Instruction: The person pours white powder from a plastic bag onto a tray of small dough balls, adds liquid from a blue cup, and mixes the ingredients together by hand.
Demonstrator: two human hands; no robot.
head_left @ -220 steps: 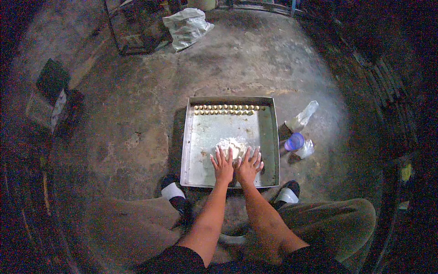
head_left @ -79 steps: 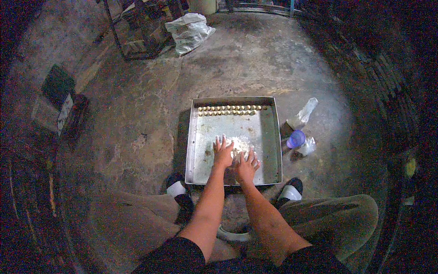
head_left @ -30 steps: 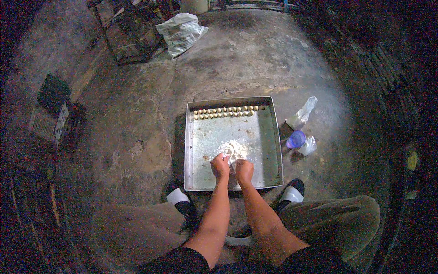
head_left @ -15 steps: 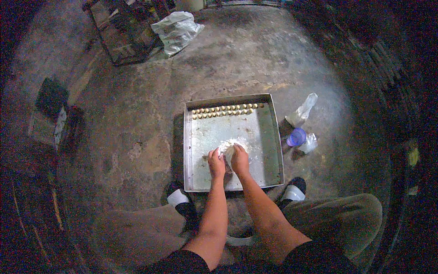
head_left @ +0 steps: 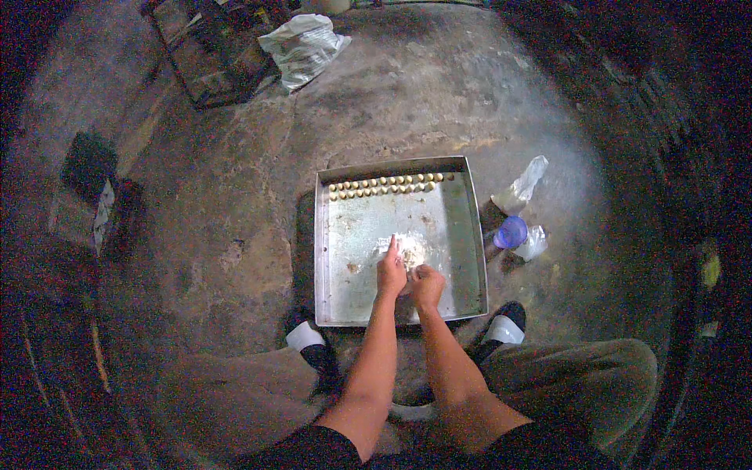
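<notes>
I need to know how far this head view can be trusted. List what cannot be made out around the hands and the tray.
- Pale lump on the metal tray: head view, too small and blurred to tell its material.
- Right hand: fist curled, its contents hidden by its own fingers.
- Left hand: fingertips blend into the lump, grip unclear.
- Row of small pieces: too small to identify.
- Items beside the purple cup: blurred.
</notes>
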